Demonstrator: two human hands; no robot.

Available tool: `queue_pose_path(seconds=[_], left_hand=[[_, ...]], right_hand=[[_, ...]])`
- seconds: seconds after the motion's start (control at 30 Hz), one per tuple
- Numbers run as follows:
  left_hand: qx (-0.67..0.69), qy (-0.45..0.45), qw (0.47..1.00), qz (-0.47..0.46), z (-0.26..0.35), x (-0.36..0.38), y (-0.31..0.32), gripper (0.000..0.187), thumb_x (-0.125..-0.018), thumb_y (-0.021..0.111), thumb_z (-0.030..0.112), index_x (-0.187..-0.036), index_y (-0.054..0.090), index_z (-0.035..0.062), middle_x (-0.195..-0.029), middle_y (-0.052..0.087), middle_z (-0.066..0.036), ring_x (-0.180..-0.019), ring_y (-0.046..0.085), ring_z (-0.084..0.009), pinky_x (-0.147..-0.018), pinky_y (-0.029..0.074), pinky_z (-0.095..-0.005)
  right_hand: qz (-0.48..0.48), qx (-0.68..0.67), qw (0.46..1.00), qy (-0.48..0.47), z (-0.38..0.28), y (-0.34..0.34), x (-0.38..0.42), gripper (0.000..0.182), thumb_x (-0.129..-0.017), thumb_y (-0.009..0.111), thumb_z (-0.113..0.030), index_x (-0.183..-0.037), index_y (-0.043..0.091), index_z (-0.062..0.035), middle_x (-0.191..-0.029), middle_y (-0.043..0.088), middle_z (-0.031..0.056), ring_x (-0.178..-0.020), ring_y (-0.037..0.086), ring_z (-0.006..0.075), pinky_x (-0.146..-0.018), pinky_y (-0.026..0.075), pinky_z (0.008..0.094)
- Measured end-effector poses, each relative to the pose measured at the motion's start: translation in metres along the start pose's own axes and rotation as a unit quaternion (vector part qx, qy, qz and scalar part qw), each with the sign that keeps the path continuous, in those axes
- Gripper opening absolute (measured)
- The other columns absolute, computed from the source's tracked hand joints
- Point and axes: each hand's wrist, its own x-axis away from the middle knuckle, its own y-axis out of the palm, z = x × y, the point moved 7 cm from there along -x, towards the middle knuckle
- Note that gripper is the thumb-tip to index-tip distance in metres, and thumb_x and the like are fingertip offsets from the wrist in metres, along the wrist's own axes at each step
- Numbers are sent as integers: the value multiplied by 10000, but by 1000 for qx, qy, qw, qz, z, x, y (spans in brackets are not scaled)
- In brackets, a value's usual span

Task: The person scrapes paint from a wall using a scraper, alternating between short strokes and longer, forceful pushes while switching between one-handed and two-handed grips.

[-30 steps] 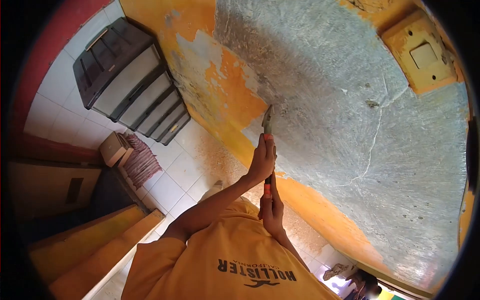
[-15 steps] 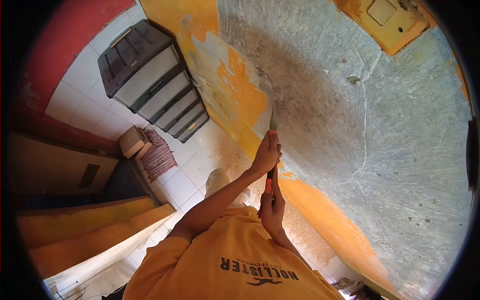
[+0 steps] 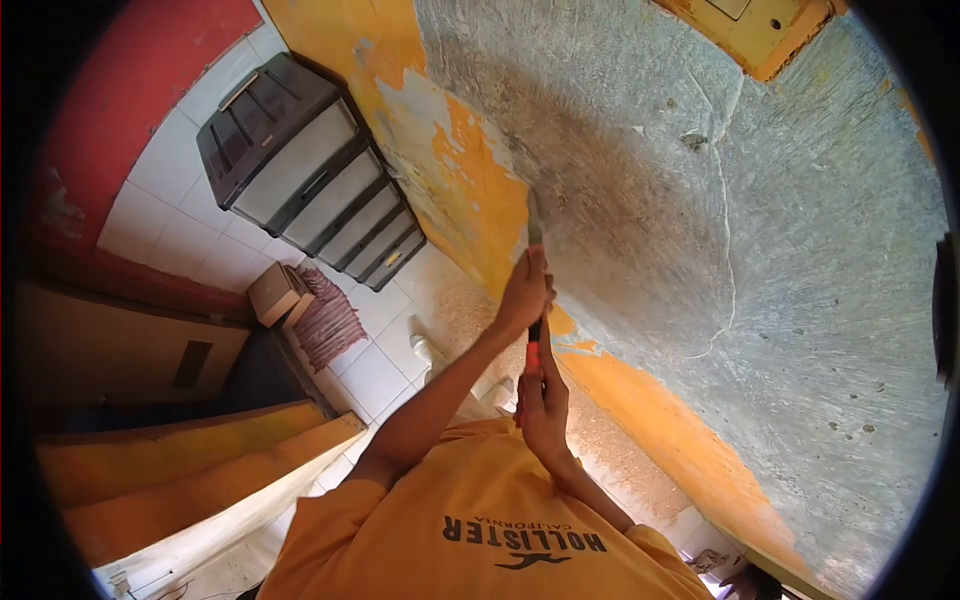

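The scraper (image 3: 535, 236) was at the wall (image 3: 640, 250), its blade (image 3: 533, 215) at the edge of the orange paint (image 3: 490, 215); full contact hard to confirm. L hand (image 3: 523, 293) was wrapped round the upper handle (image 3: 533, 352), nr the blade; R hand (image 3: 545, 412) was closed round the lower end. Neither hand was open; exact finger placement on the far side: couldn't tell.

Handling, my guess: scraper prob. light & stiff, w/ maybe a little flex at the thin metal. Handle looked the right place to hold, 1 hand high for aim, 1 low for push; fingers best kept off the blade edge. Dust might've made the grip a bit slippery. Bare wall looked hard & rough; paint, thin & brittle, prob. apt to flake.

Count: 1 scraper, 2 hands, 1 drawer unit (image 3: 310, 170), 1 switch (image 3: 755, 30) (part cut off), 1 rug (image 3: 328, 318), 2 feet (image 3: 424, 348). Box (image 3: 276, 293) beside the rug: 1 or 2, couldn't tell. Crumbs on the floor (image 3: 372, 380): too many/small to count.
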Motion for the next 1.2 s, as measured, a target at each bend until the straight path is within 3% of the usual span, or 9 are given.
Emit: queue_pose_path(seconds=[0.23,0.33,0.47,0.6,0.8,0.87,1.03,1.13,1.2], left_hand=[[-14,-12,1000,-18,2,-9,-6,394,-1111,360,477,-914,397,138,-557,354,24,-408,383,-108,-404,365,-298],[-45,-18,999,-22,-2,-1,-5,388,-1116,350,462,-916,391,132,-544,339,23,-393,375,-117,-392,368,-307],[-52,-7,999,-7,11,-9,-7,390,-1113,351,466,-931,400,125,-547,327,26,-391,360,-119,-391,353,-300],[-59,-12,998,-9,22,-10,-18,352,-1111,367,450,-963,418,135,-557,327,30,-400,352,-103,-389,335,-298],[-35,-14,999,-17,22,0,0,335,-1114,383,440,-941,396,155,-577,340,25,-418,355,-95,-388,322,-288],[-42,-6,999,-32,25,-4,-8,308,-1121,374,398,-1030,433,110,-565,361,26,-410,371,-93,-385,347,-277],[-57,40,997,-42,40,9,-1,323,-1121,382,413,-962,397,132,-611,365,30,-449,370,-77,-393,327,-262],[-150,149,976,-59,32,16,17,296,-1128,378,379,-990,397,118,-637,376,39,-468,369,-56,-398,341,-249],[-163,150,974,-52,12,12,15,287,-1134,372,359,-1004,394,104,-662,367,51,-478,351,-45,-399,342,-236]], right_hand=[[-11,-39,999,33,-18,3,-7,580,-1103,335,-189,-1660,180,-139,-585,410,-62,-455,353,37,-436,345,221],[0,-28,1000,3,-15,8,10,638,-1045,333,-72,-1661,201,-169,-658,432,-47,-503,372,34,-455,380,220],[-16,-21,1000,13,-19,9,-8,574,-1108,333,-186,-1660,181,-147,-593,397,-65,-474,344,32,-439,351,217],[-13,-35,999,2,-15,22,-12,586,-1102,328,-164,-1663,161,-140,-608,383,-65,-490,360,32,-452,363,214],[-4,7,1000,13,-20,7,-5,694,-1009,363,-32,-1666,173,-151,-671,421,-37,-528,378,50,-484,387,232],[-6,0,1000,0,-19,16,-9,699,-1003,364,-21,-1665,177,-146,-674,430,-35,-522,383,49,-483,386,233],[1,-7,1000,-14,-10,16,-4,638,-1056,352,-81,-1664,163,-126,-662,454,-30,-503,416,54,-481,407,241],[20,24,997,-65,37,-4,-9,607,-1090,354,-154,-1660,152,-102,-626,457,-23,-485,424,60,-473,417,250],[43,77,993,-74,65,-19,-18,596,-1123,361,-237,-1654,140,-78,-583,433,-20,-462,397,58,-457,401,245]])
